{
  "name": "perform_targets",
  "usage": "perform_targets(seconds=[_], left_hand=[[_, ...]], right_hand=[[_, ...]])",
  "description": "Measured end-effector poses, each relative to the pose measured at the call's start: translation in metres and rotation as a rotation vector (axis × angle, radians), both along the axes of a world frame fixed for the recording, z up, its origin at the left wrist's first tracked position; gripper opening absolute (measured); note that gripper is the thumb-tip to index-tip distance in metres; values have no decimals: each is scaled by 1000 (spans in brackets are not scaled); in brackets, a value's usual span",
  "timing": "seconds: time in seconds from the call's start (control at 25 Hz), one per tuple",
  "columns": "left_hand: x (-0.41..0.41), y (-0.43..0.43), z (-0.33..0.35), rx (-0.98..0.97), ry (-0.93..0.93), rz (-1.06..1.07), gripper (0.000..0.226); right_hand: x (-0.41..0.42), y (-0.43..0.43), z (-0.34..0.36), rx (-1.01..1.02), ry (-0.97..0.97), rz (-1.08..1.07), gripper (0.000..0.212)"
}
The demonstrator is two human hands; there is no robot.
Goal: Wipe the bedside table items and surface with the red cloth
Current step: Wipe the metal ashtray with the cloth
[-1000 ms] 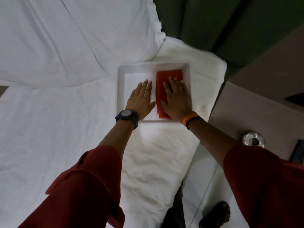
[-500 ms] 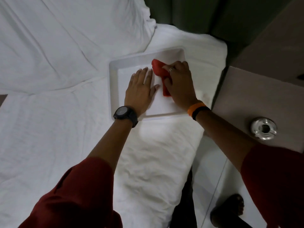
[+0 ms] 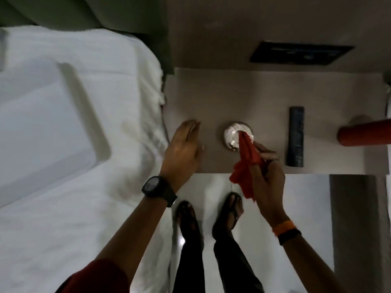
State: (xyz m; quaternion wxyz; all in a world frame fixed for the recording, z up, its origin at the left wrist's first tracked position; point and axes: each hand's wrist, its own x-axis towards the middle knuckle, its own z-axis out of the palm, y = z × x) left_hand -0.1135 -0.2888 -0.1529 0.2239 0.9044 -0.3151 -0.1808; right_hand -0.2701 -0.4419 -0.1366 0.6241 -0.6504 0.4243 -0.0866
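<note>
bedside table [image 3: 264, 96]: round metal dish [image 3: 232, 135] (beyond right fingertips [image 3: 267, 153]) | remote [image 3: 296, 136] right of them | bed [image 3: 74, 218]: white tray [image 3: 84, 115]

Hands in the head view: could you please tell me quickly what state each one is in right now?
Left hand: open, flat, holding nothing.
Right hand: closed on the red cloth, its tip on the silver ashtray.

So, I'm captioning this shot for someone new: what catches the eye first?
The red cloth, bunched in the right hand, its tip touching a shiny round metal dish mid-table. The left hand hangs open by the bedside table's left edge; a dark remote lies to the right.
</note>
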Motion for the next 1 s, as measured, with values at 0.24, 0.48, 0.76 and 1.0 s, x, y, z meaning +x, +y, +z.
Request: perform_targets(seconds=[0.24,0.48,0.76,1.0], left_hand=[[11,-100,-99,167,190,-304,89],[10,-127,-131,-50,286,-214,58],[7,-122,-138,-59,300,-151,91],[7,-124,-142,-92,353,-83,86]], right_hand=[[0,-59,-96,-286,-11,12,30],[41,-61,-150,-717,330,585,69],[-10,-58,-161,-843,284,675,62],[43,-82,-166,-890,314,672,60]])
